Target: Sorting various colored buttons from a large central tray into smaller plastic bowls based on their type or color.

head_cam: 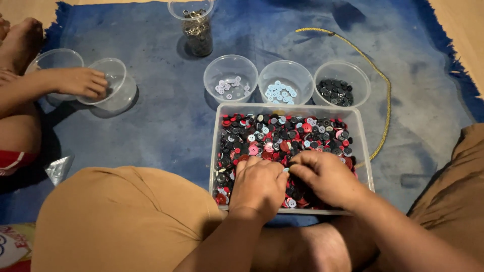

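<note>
A blue cloth [166,121] with a fringed edge covers the floor, and at its middle sits a clear rectangular tub [364,151] heaped with red, black, pink and pale blue buttons [282,136], the landmark of the scene. Both of the seated person's hands are inside the tub at its near edge: the left hand [258,185] curls loosely over the pile, the right hand [325,175] beside it, and a pale blue button [286,170] is pinched where their fingertips meet. Just beyond the tub stand three round clear bowls: one of white buttons [231,78], one of pale blue [286,80], one of black [342,83]. Farther beyond stands a tall cup of metal rings [194,25]. Far left of the tub, another person's hand [80,82] grips an empty clear bowl [118,85]. A yellow cord [375,70] curves past the tub's right side.
</note>
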